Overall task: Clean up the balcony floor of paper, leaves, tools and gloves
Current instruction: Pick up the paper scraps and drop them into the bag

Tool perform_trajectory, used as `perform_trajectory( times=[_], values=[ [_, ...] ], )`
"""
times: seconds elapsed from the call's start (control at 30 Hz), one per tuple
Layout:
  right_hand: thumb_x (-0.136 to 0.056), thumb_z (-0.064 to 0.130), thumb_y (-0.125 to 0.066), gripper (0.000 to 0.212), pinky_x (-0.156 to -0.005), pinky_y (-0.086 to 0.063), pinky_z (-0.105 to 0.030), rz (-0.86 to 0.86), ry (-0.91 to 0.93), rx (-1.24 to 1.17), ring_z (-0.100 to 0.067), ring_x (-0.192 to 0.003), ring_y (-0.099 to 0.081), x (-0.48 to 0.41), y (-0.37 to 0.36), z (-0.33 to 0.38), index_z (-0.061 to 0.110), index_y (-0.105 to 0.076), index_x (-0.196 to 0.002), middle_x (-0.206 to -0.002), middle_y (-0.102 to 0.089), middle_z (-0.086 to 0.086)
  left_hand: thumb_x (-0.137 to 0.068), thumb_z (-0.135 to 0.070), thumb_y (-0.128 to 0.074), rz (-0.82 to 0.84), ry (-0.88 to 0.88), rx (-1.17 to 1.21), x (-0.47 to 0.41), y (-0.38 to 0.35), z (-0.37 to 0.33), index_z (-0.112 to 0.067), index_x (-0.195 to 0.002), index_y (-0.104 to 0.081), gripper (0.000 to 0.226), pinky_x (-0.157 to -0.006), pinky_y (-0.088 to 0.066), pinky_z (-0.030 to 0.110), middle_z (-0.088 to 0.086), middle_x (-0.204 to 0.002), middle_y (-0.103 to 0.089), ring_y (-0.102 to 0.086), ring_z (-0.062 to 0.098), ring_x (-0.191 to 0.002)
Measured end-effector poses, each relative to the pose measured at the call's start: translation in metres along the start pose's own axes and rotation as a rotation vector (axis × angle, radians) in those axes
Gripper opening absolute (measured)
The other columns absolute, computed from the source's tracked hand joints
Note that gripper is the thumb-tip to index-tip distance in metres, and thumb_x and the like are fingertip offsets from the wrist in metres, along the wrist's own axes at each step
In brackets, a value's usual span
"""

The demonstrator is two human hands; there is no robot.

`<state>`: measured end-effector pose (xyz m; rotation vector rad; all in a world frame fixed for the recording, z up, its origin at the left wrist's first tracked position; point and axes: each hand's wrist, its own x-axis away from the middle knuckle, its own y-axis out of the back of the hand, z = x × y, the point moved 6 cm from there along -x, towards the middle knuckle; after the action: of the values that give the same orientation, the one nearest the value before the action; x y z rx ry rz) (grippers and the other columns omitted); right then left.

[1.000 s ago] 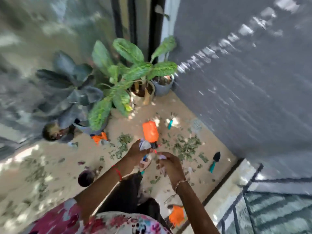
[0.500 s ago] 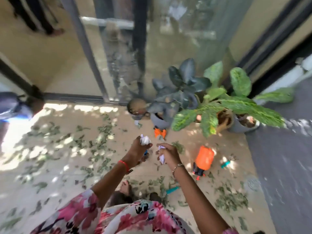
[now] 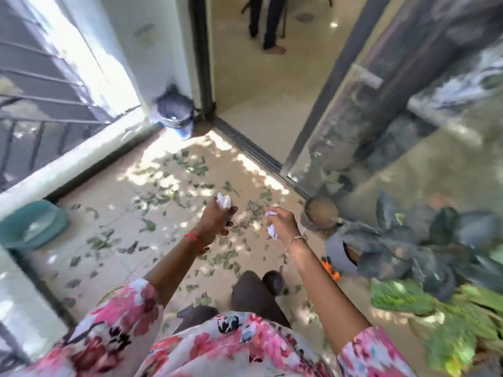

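The person had turned from the plants (image 3: 408, 240) toward a probable bin bag (image 3: 174, 112), left hand (image 3: 215, 221) and right hand (image 3: 283, 224) each clenching paper (image 3: 223, 201).

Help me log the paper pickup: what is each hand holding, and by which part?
Left hand grips a crumpled white paper wad by its lower part, top poking out. Right hand grips a second paper wad round its middle, both ends showing.

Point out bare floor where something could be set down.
Barest: the floor strip beside the low wall, right of the teal basin, and the indoor floor past the door track. Crowded: leaves litter the middle below the left hand and right hand, each gripping paper; potted plants fill the right.
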<state>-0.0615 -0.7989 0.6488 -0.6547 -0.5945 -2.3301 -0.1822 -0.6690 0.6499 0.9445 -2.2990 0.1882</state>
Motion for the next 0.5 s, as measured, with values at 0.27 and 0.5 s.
perform_trajectory(
  times=[0.27,0.5],
  values=[
    [-0.086,-0.011,-0.038,0.033,-0.030,-0.026,-0.012,0.206,0.023,0.185,-0.014,-0.031,-0.043,-0.070,-0.102,0.076,-0.009,-0.057,-0.113,-0.043,-0.051,-0.008,-0.093,-0.009,-0.054,-0.188,0.039,0.221,-0.054,0.098,-0.009,-0.012,-0.080,-0.047,0.015,-0.038,-0.031,0.014,0.004,-0.063,-0.041,-0.043,0.012,-0.048],
    [-0.091,-0.004,-0.043,0.017,-0.028,-0.023,-0.011,0.350,-0.012,0.214,-0.006,-0.020,-0.035,-0.156,-0.189,0.156,-0.007,-0.059,-0.095,-0.030,-0.043,-0.001,-0.094,-0.009,-0.054,-0.316,0.107,0.317,-0.135,0.171,-0.053,-0.009,-0.097,-0.045,0.009,-0.044,-0.032,0.019,0.004,-0.070,-0.044,-0.043,0.014,-0.054]
  ],
)
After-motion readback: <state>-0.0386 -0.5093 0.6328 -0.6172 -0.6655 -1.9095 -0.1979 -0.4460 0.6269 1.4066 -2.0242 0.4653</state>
